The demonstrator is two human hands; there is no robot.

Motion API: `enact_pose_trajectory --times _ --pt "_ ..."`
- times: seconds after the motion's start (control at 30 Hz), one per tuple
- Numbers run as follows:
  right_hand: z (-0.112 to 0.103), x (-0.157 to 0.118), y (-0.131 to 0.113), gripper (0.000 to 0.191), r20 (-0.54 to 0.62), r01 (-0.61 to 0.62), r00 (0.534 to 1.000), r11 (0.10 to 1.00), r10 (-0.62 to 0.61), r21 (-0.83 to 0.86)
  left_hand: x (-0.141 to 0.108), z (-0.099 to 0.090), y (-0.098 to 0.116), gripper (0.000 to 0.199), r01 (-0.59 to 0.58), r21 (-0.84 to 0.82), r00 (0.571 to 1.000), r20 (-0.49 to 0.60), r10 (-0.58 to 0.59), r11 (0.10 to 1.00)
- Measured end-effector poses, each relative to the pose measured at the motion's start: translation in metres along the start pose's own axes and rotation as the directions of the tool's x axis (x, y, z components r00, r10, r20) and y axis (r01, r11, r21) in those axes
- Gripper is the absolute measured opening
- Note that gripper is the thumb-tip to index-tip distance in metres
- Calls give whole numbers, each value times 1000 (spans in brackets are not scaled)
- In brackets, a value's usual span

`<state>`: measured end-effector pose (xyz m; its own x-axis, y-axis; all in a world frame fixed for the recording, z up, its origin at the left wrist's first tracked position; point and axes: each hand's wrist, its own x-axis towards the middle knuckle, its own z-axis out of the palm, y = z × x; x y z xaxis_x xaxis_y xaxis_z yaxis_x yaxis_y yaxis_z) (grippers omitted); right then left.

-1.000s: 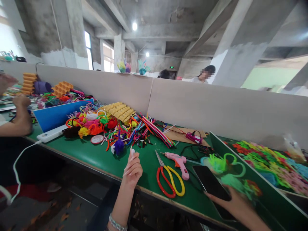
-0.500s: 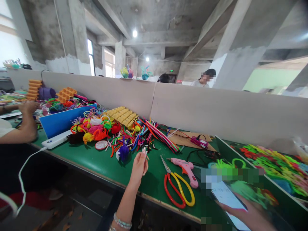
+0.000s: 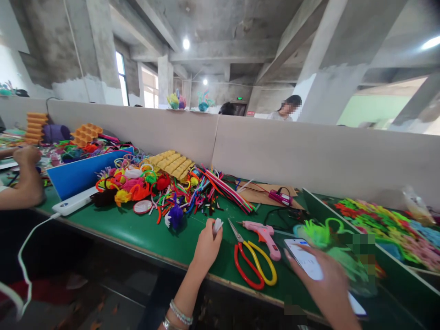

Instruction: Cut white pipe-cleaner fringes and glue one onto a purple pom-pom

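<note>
My left hand (image 3: 207, 247) is closed around a small whitish object (image 3: 217, 225), too blurred to name, above the green table. My right hand (image 3: 323, 282), slightly blurred, lies across a phone (image 3: 311, 266) with a lit white screen, gripping it low over the table at the right. The hand covers the middle of the phone. Between my hands lie scissors (image 3: 249, 256) with one red and one yellow handle, their blades pointing away from me. Just right of them is a pink hot glue gun (image 3: 263, 233).
Pipe cleaners (image 3: 227, 188) and yarn pieces (image 3: 137, 183) are heaped at the back left, beside a yellow egg-tray sheet (image 3: 172, 164). A white power strip (image 3: 76, 201) stands by a blue divider (image 3: 87, 174). Another person's arm (image 3: 25, 178) is at far left. Green fluffy material (image 3: 318, 233) lies near the phone.
My right hand has shifted left and up with the phone, now covering its middle. My left hand has moved slightly right and turned, the whitish object still in it. The view has shifted slightly.
</note>
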<state>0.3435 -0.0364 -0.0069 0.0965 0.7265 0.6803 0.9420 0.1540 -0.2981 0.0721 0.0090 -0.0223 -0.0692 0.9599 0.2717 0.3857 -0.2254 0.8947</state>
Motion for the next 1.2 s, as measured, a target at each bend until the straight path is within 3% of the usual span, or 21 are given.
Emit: enact_pose_trajectory --times 0.07,0.13,0.2,0.27,0.57,0.8,1.0,1.1,1.2 --pt "14 2 -48 39 128 78 987 985 -98 151 -2 -2 2 13 -28 38 999 27 27 999" --pt "28 4 -89 41 271 142 941 964 -201 223 -4 -2 2 11 -70 51 996 62 66 996" --pt "41 9 -115 43 379 188 883 949 -276 254 -5 -3 2 7 -119 60 988 106 112 991" --pt "50 15 -127 37 431 162 862 951 -267 265 -5 -2 1 5 -163 81 978 143 150 983" --pt "60 19 -123 27 533 78 801 931 -271 356 -9 -6 4 9 -306 148 940 206 273 940" --pt "66 31 -122 26 467 -30 860 892 -207 451 -8 -8 3 20 -260 56 959 135 250 964" --pt "65 36 -120 27 436 -120 887 839 -149 531 -5 -7 0 25 -297 74 941 192 278 952" --pt "60 33 -125 27 476 -98 851 821 -224 562 -6 -8 0 22 -366 100 913 229 337 925" --pt "49 33 -132 27 567 -39 739 818 -363 574 -7 -9 0 15 -428 125 885 259 387 895"
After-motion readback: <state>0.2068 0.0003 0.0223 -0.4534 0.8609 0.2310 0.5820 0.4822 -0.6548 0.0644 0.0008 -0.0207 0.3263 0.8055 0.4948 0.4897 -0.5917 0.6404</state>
